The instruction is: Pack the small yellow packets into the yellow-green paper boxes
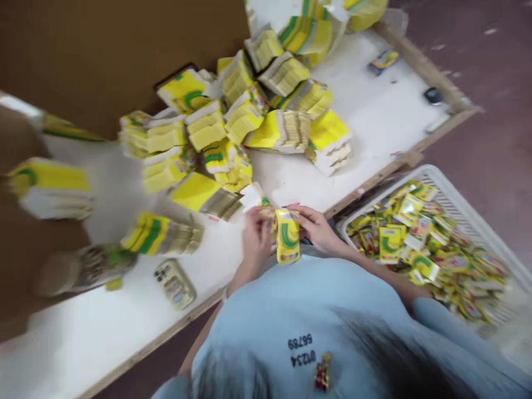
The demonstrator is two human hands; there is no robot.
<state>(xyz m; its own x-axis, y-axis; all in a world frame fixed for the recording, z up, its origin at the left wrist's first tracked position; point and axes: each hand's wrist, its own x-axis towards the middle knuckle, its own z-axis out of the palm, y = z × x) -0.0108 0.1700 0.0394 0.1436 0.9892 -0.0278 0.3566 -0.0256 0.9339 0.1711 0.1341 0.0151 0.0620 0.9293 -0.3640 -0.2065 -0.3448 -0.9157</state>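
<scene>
Close to my body, at the table's front edge, my right hand [318, 226] holds a yellow packet [288, 235] with a green curved mark by its upper right side. My left hand [256, 235] is on the packet's other side, its fingers bent around a piece of yellow and white packaging partly hidden by the hand. Beyond my hands, stacks of folded yellow cartons [208, 127] lie across the white table [286, 180]. One stack [208, 197] lies just past my left hand.
A white basket [477, 221] full of yellow packets [432, 244] stands at the right, below the table edge. A phone [175, 284] and a jar [97, 267] lie at the left. A blue and yellow pack [383, 61] is at the back right.
</scene>
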